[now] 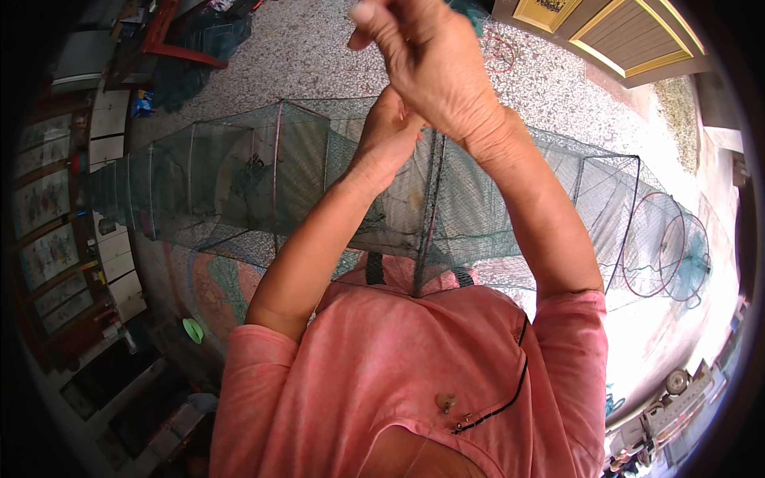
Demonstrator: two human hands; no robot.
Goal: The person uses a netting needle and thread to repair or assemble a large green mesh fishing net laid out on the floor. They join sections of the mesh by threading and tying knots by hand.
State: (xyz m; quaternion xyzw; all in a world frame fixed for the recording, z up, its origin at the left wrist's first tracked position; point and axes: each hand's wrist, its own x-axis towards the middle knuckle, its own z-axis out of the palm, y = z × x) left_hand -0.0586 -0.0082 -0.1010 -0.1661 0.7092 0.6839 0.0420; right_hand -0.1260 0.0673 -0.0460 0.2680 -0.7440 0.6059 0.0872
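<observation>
A long green mesh fish trap (370, 219) with rectangular wire frames stretches from left to right across my front. Above its middle frame, my left hand (388, 131) is closed, with its fingertips partly behind my right wrist. What it grips there is hidden. My right hand (434, 72) is raised higher and farther forward, crossing over the left. Its thumb and fingers are bent together near the top edge of the view, and anything between them is too small to make out. Toward the right, the trap narrows to round hoops (653, 245) and a bunched mesh end (692, 275).
Speckled floor (319, 56) lies beyond the trap. A red wooden frame (163, 48) with dark netting stands at the far left, and a brown door with yellow trim (629, 40) at the far right. Cabinets (111, 119) line the left. A green dish-like object (193, 330) sits at lower left.
</observation>
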